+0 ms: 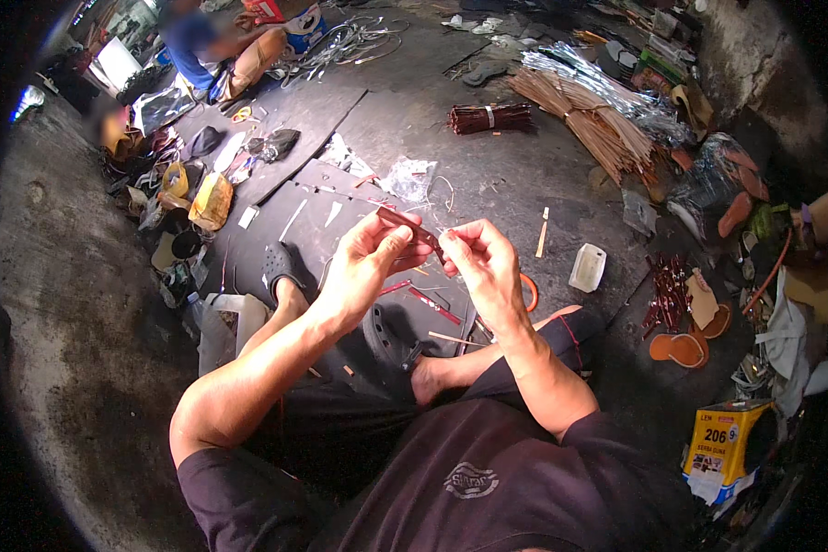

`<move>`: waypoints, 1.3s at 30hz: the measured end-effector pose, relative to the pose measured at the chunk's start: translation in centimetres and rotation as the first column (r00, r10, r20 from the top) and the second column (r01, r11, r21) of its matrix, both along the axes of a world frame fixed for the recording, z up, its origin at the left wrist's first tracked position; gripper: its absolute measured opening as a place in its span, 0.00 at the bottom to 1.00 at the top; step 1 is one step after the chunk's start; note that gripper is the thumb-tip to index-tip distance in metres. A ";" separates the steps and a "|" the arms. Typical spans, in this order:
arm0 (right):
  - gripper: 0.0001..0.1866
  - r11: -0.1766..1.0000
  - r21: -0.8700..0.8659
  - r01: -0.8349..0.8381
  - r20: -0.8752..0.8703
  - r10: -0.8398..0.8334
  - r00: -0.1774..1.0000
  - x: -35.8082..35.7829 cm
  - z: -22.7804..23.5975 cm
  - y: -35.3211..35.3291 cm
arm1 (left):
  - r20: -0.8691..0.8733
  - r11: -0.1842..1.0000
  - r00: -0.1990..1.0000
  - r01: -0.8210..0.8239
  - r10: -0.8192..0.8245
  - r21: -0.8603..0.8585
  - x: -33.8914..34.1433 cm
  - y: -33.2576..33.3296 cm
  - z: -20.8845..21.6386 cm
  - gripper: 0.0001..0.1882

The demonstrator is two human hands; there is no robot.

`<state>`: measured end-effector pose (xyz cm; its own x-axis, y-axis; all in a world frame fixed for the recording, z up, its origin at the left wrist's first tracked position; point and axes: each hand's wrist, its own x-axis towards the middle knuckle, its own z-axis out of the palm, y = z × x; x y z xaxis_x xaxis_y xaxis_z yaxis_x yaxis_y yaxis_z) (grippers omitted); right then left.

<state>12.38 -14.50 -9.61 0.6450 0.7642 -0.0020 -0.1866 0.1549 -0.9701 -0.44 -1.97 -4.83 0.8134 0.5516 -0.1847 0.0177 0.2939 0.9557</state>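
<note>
A dark red-brown strap (394, 219), glossy and narrow, is held up in front of me over the dark floor. My left hand (366, 262) is closed round its left part, thumb on top. At its other end my right hand (484, 267) pinches with thumb and fingertips; anything small in that pinch is too fine to make out. Below my hands, similar dark red strips (435, 306) lie on a flat dark board. An orange ring-shaped handle or loop (530, 292) shows partly behind my right wrist.
Black clogs (389, 339) lie by my crossed legs. Rightward are a white plastic tray (588, 268), a heap of red-brown straps (669, 293) and tan sandals (679, 349). Farther off lie a tied dark bundle (489, 118) and long brown strips (584, 120). Another person (207, 51) sits far left.
</note>
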 end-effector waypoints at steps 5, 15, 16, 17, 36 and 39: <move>0.10 0.997 0.051 -0.057 0.080 0.053 0.995 0.4 -1.1 0.3 | -0.080 0.996 0.996 0.043 -0.036 0.084 0.7 0.9 -0.3 0.14; 0.11 0.992 -0.070 0.108 0.193 -0.093 0.977 0.7 -5.8 -0.7 | -0.131 0.994 0.986 0.098 -0.104 -0.050 3.8 -1.1 -7.2 0.13; 0.12 0.983 -0.078 0.165 0.349 -0.128 0.928 1.2 -6.3 -1.1 | -0.124 0.994 0.988 0.081 -0.090 -0.073 4.5 -1.5 -8.0 0.13; 0.12 0.971 -0.084 0.224 0.499 -0.153 0.853 1.6 -6.8 -1.7 | -0.135 0.995 0.986 0.099 -0.100 -0.011 5.1 -2.0 -9.1 0.13; 0.07 0.953 -0.300 -0.043 0.139 0.088 0.986 5.1 -18.6 -6.0 | -0.253 0.997 0.965 -0.072 0.074 0.016 7.6 -6.0 -22.3 0.05; 0.10 0.746 -0.648 0.154 0.456 0.219 0.863 8.7 -19.1 -6.1 | -0.321 0.995 0.943 -0.103 0.092 -0.016 7.6 -4.5 -24.7 0.06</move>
